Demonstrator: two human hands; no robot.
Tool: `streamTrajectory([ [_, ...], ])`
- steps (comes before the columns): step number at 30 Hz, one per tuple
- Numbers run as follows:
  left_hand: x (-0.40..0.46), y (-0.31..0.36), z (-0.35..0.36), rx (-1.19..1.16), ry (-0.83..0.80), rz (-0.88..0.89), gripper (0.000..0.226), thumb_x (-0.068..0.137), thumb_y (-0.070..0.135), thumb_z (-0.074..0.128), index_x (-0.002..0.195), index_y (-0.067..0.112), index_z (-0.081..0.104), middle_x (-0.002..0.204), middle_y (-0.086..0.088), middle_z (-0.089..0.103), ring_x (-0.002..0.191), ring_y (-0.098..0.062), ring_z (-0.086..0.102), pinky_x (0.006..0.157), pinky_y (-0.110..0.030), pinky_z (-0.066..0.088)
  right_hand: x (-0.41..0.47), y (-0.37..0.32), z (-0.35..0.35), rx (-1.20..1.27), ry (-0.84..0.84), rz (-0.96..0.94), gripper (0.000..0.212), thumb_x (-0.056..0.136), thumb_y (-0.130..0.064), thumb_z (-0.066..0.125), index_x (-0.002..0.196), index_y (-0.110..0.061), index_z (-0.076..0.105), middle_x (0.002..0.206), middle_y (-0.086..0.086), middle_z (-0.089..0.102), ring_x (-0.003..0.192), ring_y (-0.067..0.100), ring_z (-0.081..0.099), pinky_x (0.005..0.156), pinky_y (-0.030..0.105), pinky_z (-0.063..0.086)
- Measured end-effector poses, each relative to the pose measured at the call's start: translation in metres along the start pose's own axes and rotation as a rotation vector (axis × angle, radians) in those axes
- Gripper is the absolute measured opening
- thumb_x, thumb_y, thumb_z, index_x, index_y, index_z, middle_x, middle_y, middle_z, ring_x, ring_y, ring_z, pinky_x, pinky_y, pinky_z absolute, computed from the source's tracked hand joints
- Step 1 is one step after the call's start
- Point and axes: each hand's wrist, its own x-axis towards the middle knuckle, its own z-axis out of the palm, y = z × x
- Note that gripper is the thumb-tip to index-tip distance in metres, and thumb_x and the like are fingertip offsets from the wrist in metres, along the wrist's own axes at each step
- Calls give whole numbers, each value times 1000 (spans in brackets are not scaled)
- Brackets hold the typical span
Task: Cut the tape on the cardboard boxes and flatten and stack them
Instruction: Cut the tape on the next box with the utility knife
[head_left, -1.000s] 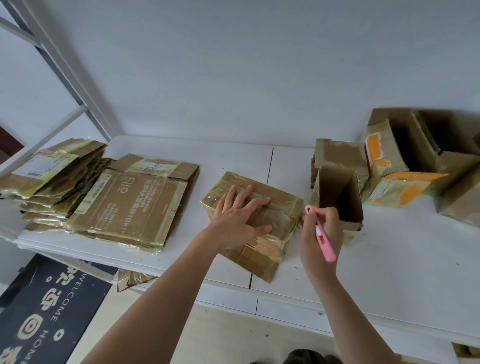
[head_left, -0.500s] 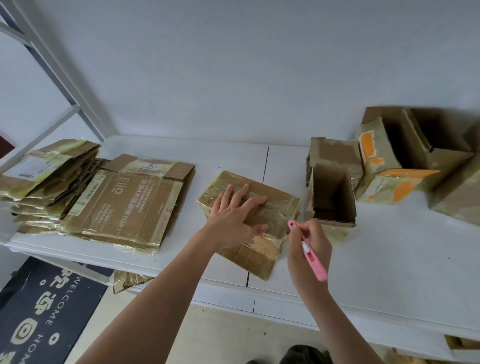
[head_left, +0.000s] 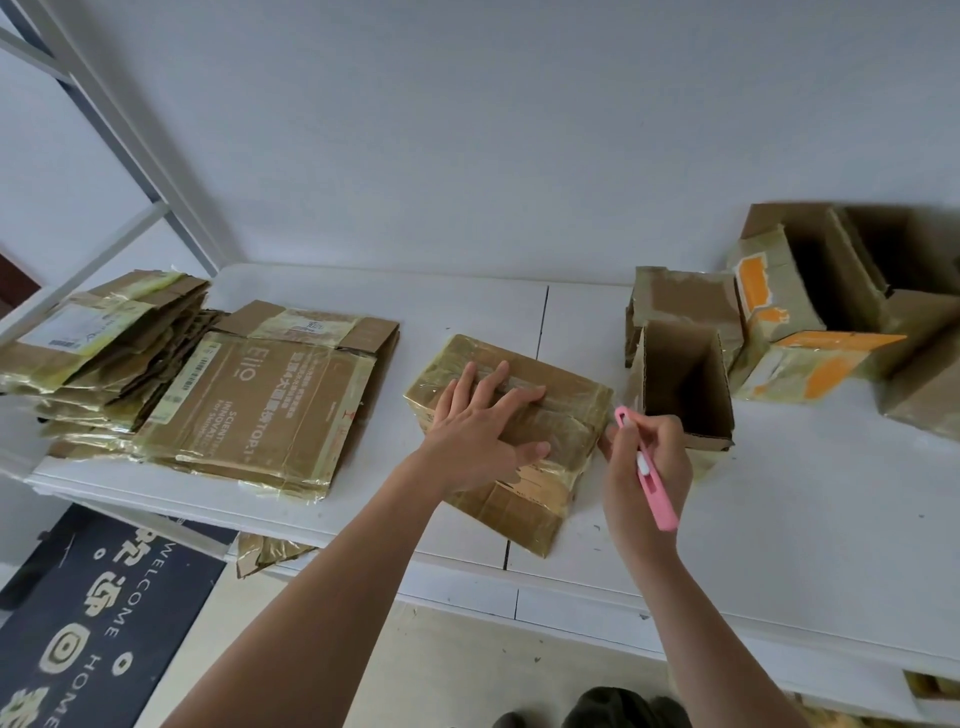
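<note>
A taped brown cardboard box (head_left: 566, 415) lies at the middle of the white table (head_left: 779, 509). My left hand (head_left: 483, 431) presses flat on its top with fingers spread. My right hand (head_left: 647, 467) grips a pink utility knife (head_left: 649, 475), its tip at the box's right edge. Flattened boxes lie in two stacks at the left: a printed one (head_left: 260, 400) and a taller stack (head_left: 104, 353) behind it.
An open small box (head_left: 680, 384) stands just right of the knife hand, with another box (head_left: 680, 301) behind it. Larger open boxes with orange tape (head_left: 821, 322) crowd the far right. A welcome mat (head_left: 93, 623) lies on the floor at lower left. A metal frame (head_left: 130, 130) rises at the left.
My right hand with the knife has moved slightly left and nearer along the box's right edge. My left hand stays pressed on the box top.
</note>
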Motion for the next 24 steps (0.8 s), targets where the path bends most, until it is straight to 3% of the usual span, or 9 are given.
streamTrajectory([
  [2, 0, 0, 0, -3, 6, -2, 65, 87, 65, 51, 143, 58, 20, 163, 14, -8, 147, -18, -25, 115, -40, -17, 0, 1, 1, 3, 1, -1, 9, 95, -1, 56, 87, -3, 54, 68, 11, 58, 58, 16, 55, 46, 19, 41],
  [5, 1, -2, 1, -6, 9, -3, 65, 86, 66, 51, 143, 58, 20, 163, 13, -7, 147, -19, -24, 115, -39, -17, 4, 0, 1, -14, -41, 2, 10, 94, 2, 56, 85, -2, 54, 68, 12, 57, 55, 17, 54, 46, 23, 42],
  [12, 0, -1, 0, 19, -2, 0, 65, 87, 65, 51, 143, 57, 19, 163, 13, -8, 147, -20, -23, 117, -43, -14, 1, -8, -8, -13, -119, 2, 13, 93, 5, 56, 83, -3, 53, 69, 11, 60, 58, 18, 57, 45, 15, 41],
  [17, 1, -1, -2, 20, -4, 0, 65, 87, 64, 52, 143, 57, 19, 162, 14, -9, 147, -19, -23, 118, -43, -13, -14, -15, -15, 48, -152, 15, 20, 92, 8, 57, 79, -6, 52, 63, 7, 56, 54, 21, 52, 42, 20, 39],
  [21, 1, -1, -1, 19, 9, 3, 65, 87, 64, 52, 143, 58, 19, 163, 14, -8, 147, -19, -23, 118, -43, -13, -33, -20, -19, 73, -171, 37, 31, 91, 8, 57, 76, -18, 49, 67, -4, 59, 53, 7, 56, 45, 18, 46],
  [24, 0, -2, 0, 13, 14, 8, 65, 86, 64, 53, 143, 58, 20, 163, 14, -7, 147, -18, -22, 118, -43, -13, -40, -23, -27, 82, -214, 5, 17, 89, -2, 54, 75, -11, 49, 69, -8, 59, 57, -1, 59, 48, 9, 42],
])
